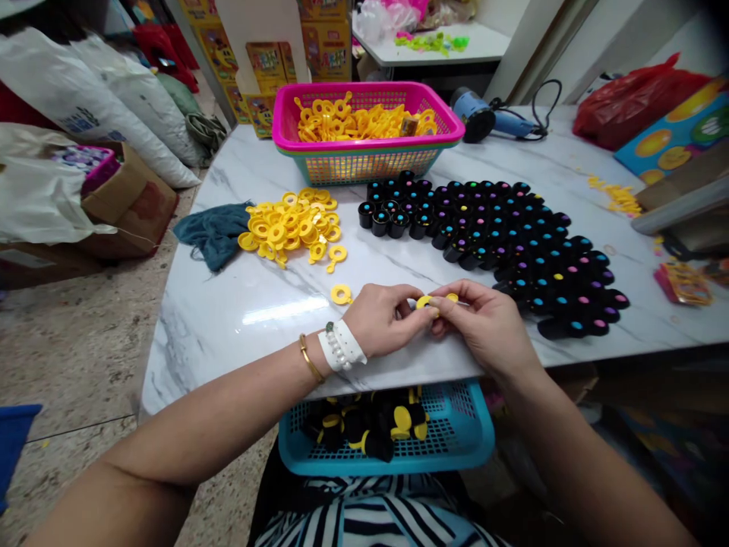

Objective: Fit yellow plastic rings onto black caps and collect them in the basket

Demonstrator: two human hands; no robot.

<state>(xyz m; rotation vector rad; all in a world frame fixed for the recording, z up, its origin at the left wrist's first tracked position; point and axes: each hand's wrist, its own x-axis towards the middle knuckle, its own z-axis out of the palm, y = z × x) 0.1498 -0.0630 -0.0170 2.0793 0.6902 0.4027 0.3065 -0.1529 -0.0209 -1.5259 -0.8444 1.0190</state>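
Near the table's front edge, my left hand (392, 315) and my right hand (484, 319) meet, fingertips pinching a small yellow plastic ring piece (423, 302). Its small round end pokes out by my right fingers; the rest is hidden by the fingertips. A single yellow ring (341, 294) lies just left of my left hand, and behind it spreads a pile of yellow ring pieces (293, 224). To the right stand rows of black cups (484, 228) with coloured dots on top. On my lap, a blue basket (470, 456) holds black cups with yellow parts.
A pink basket (282, 125) full of yellow pieces stands at the back, with a blue power tool (506, 123) right of it. A dark teal cloth (213, 232) lies left. A red plastic bag (626, 106) and a coloured box (672, 129) sit at the far right.
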